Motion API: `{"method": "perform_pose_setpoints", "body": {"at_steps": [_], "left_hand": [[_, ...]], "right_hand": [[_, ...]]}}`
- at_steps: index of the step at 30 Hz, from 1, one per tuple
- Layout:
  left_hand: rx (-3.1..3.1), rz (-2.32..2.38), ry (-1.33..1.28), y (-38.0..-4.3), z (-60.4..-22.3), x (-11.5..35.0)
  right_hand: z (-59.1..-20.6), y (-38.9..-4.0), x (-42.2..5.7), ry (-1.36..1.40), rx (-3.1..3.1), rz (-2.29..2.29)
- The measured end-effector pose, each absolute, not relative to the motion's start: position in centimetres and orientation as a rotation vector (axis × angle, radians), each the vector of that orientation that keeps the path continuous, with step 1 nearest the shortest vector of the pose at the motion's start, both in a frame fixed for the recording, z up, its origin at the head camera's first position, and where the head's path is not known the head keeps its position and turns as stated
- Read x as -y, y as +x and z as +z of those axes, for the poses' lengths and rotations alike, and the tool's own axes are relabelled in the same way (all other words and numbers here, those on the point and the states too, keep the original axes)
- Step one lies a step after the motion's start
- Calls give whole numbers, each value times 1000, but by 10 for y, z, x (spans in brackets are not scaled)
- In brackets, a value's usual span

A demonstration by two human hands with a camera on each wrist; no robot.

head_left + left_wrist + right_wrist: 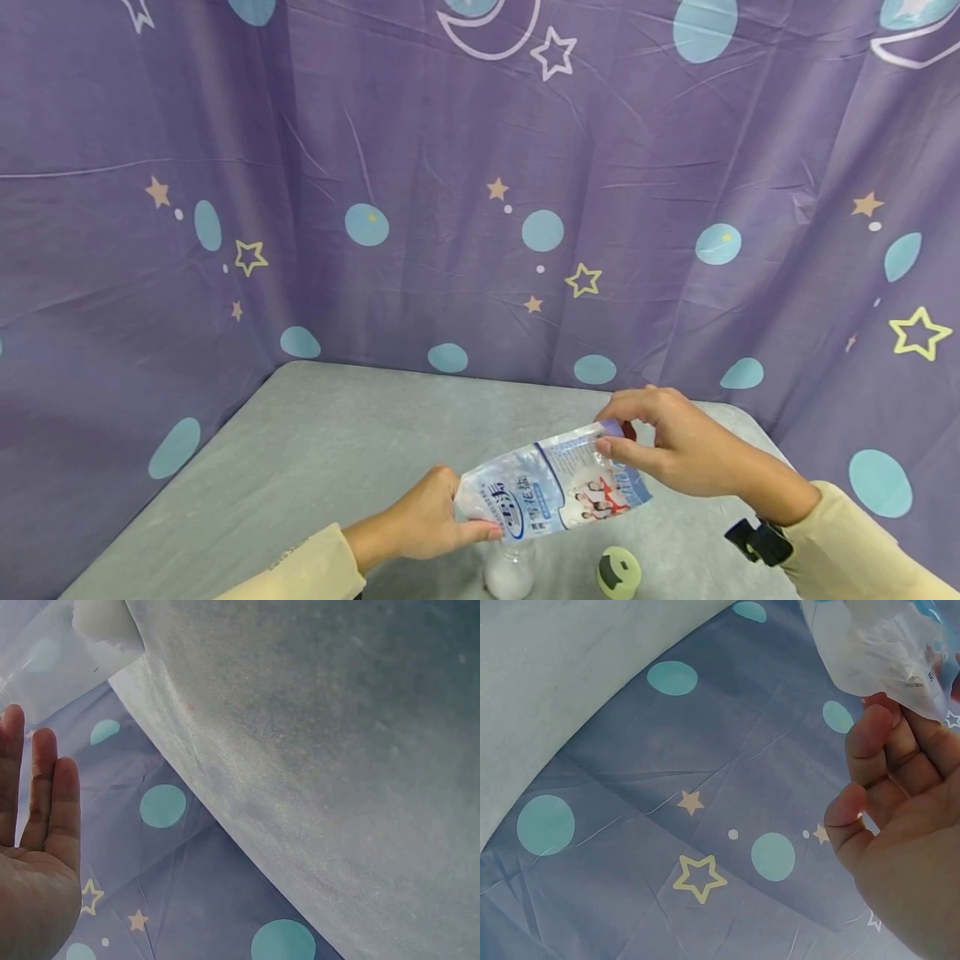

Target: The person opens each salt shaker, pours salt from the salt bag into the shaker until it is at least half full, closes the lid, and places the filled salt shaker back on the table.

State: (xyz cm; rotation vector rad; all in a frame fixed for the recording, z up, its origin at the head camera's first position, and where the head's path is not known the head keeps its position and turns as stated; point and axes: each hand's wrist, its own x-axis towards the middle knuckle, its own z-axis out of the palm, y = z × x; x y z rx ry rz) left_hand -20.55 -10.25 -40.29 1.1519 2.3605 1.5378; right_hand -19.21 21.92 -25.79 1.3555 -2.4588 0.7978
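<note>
A blue-and-white printed plastic bag of salt (555,482) is held tilted, its left end lower, above a small clear jar (509,577) with white contents. The left hand (422,518) pinches the bag's lower left end, thumb in front. At the upper right end the right hand (678,442) grips the bag between thumb and fingers. In the left wrist view, the bag (56,671) shows white salt inside, above several extended fingers (66,802). The right wrist view has the bag's pale end (877,649) at the right hand's fingertips. The bag hides the jar's mouth.
A round light-green lid (619,572) with a dark patch lies on the grey table (360,433), right of the jar. Purple curtains (450,250) with stars and moons stand behind the table and at its sides. A black strap (759,542) is on the right wrist.
</note>
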Motion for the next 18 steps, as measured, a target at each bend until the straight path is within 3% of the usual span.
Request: {"method": "perform_pose_setpoints", "body": {"at_steps": [18], "left_hand": [[-2413,1503,1139,-205,-401,102]], "right_hand": [[-255,-194,-213,1402,2317,640]]}}
